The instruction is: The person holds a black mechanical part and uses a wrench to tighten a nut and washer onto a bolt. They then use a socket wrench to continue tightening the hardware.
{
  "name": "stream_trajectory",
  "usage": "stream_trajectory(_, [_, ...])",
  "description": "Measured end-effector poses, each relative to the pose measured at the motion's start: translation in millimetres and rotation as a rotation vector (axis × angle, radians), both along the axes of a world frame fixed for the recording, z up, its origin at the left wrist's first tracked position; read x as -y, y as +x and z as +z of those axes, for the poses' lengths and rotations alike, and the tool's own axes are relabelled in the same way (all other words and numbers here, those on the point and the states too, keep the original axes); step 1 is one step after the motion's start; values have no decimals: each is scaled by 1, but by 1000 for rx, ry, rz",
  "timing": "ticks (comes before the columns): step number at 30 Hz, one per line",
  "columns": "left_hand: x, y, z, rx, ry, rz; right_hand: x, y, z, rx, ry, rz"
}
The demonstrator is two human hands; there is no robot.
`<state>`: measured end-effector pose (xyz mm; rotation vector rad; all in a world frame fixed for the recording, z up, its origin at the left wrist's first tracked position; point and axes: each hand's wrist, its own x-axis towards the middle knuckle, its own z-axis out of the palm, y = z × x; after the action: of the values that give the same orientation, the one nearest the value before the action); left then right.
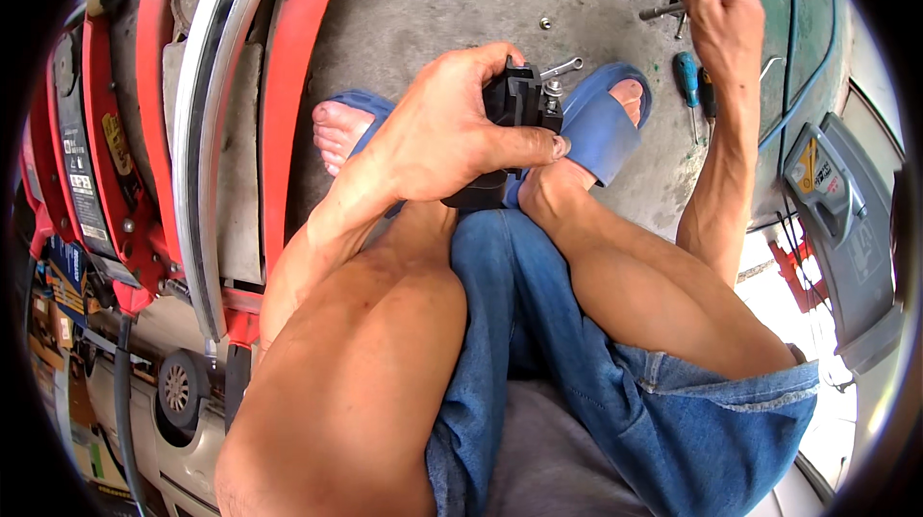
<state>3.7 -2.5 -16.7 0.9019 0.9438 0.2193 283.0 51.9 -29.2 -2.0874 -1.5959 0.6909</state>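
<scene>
My left hand (447, 118) is closed round a black, blocky plastic part (516, 94) with a metal bolt and nut (553, 89) on its right side. It is held above my feet, between the two blue sandals. A small ring-ended wrench (562, 67) shows just behind the part; I cannot tell whether it touches it. My right hand (723, 12) is raised at the upper right, its fingers pinched together at the picture's edge. What they hold, if anything, I cannot make out. Beside that hand lies a metal tool with a round shaft (660, 11).
On the concrete floor lie a blue-handled screwdriver (686, 79), a dark-handled screwdriver (708, 94) and a loose nut (545, 24). Red metal arms (303, 65) and a silver-black curved strip (207, 123) stand at left. A blue hose (803, 99) and a grey case (846, 219) are at right.
</scene>
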Motion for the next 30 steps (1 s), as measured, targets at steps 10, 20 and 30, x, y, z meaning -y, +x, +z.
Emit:
stream_trajectory(10, [1, 2, -4, -10, -31, 42, -7, 11, -68, 339, 86, 272])
stream_trajectory(20, [-8, -16, -20, -26, -154, 78, 39, -15, -54, 410, 347, 349])
stream_trajectory(30, [-27, -25, -41, -403, 66, -138, 114, -76, -64, 349, 91, 1099])
